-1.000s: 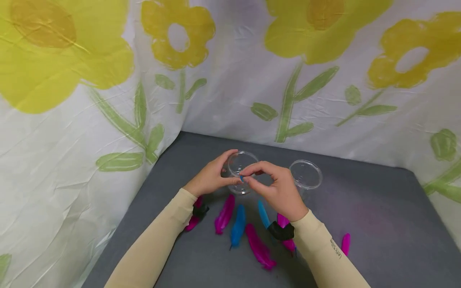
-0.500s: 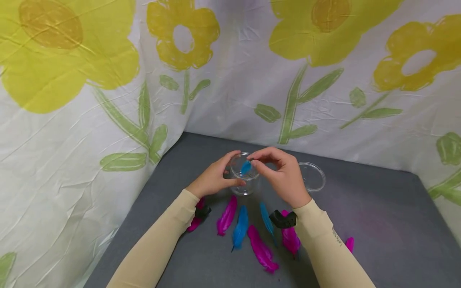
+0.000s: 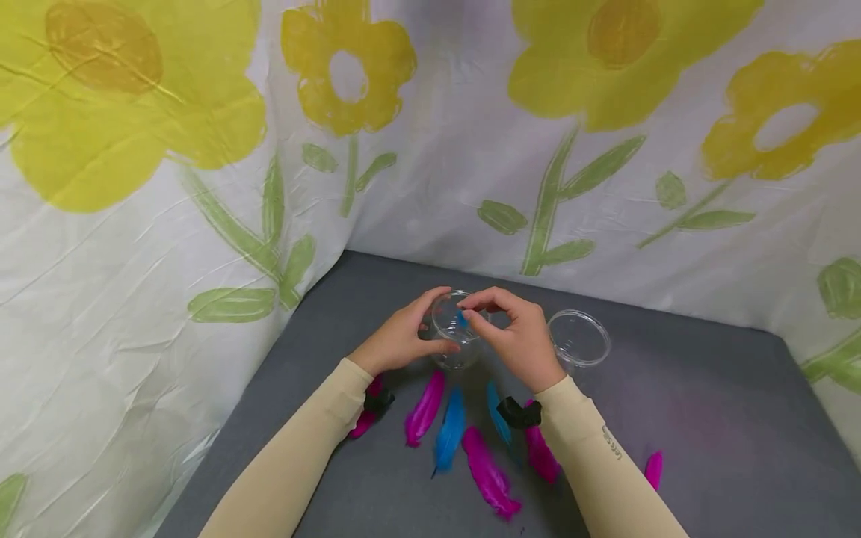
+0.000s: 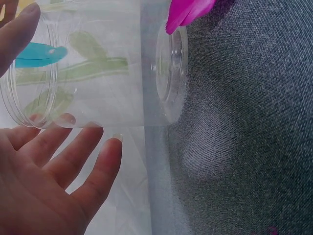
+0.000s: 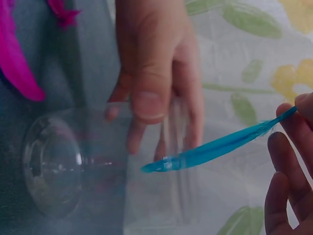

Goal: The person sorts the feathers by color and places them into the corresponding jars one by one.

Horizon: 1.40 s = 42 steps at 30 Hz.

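Note:
A clear plastic jar (image 3: pixel 456 354) stands upright on the grey table, its mouth facing up. Around its side my left hand (image 3: pixel 406 334) holds it, thumb on the near side and fingers on the far side. My right hand (image 3: pixel 516 335) is just above the rim, pinching a blue feather (image 5: pixel 215 148) by its quill end between thumb and fingers. The feather slants down through the jar's mouth, its tip inside the upper part, as the left wrist view also shows. In the head view the fingers hide most of the feather.
A second clear jar (image 3: pixel 592 363) stands to the right, partly behind my right hand. Several loose feathers lie in front of the jars, among them magenta (image 3: pixel 425 409) and blue (image 3: pixel 450 430) ones. A flowered white cloth (image 3: pixel 430 217) hangs behind the table (image 3: pixel 706 418).
My right hand rose from beside the left thumb, bringing the blue feather over the jar's mouth, then came down so the tip entered the jar. The left hand kept its hold.

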{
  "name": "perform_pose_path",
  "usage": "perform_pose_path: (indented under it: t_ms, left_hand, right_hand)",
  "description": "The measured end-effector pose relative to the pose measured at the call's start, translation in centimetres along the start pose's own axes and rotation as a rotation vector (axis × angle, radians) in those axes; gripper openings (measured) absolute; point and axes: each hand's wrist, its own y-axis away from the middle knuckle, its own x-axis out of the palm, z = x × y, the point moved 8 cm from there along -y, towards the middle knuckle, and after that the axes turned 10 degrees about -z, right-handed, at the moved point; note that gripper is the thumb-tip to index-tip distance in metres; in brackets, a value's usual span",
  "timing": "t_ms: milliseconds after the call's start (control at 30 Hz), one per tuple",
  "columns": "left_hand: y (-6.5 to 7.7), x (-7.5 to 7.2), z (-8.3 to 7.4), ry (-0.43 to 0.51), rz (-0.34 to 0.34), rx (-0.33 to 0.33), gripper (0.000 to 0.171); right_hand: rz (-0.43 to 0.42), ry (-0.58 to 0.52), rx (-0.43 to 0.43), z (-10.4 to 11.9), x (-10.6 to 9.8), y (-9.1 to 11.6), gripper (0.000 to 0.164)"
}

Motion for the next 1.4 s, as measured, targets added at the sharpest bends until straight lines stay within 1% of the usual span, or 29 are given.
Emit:
perform_pose_path:
  t_ms: [133,300,533,700,900,1000,1167,1300,1400]
  left_hand:
    - [0.4,0.0,0.3,0.003,0.005,-0.012,0.102]
    - [0.1,0.0,-0.1,0.009,-0.002,0.004,0.102]
    - [0.0,0.0,-0.5,0.004,0.002,0.012,0.103]
    - [-0.1,0.1,-0.5,0.001,0.003,0.026,0.102]
    - [-0.1,0.1,-0.3,-0.003,0.004,0.022,0.100]
    - [0.0,0.1,-0.2,-0.008,0.001,0.014,0.100]
    - [-0.1,0.1,-0.3,-0.005,0.004,0.022,0.102]
    - [0.0,0.0,-0.4,-0.003,0.002,0.031,0.099]
    - [-0.1,-0.1,-0.5,-0.003,-0.003,0.033,0.097]
  right_hand:
    - [0.015,0.027,-0.016,-0.7,0.7,0.3,0.010]
    - [0.016,0.091,-0.048,-1.1,0.9,0.2,0.012]
    - [0.052,0.182,-0.111,-1.2,1.3,0.2,0.014]
    - [0.067,0.200,-0.100,-1.7,1.5,0.3,0.015]
    - [0.089,0.214,-0.087,-2.2,1.7,0.5,0.019]
    - [0.087,0.230,-0.108,-1.8,1.6,0.9,0.020]
    - [0.090,0.229,-0.169,-0.3,1.2,1.9,0.022]
    - [0.141,0.221,-0.218,0.8,1.2,3.3,0.024]
    - [0.194,0.237,-0.281,1.6,1.7,4.8,0.025]
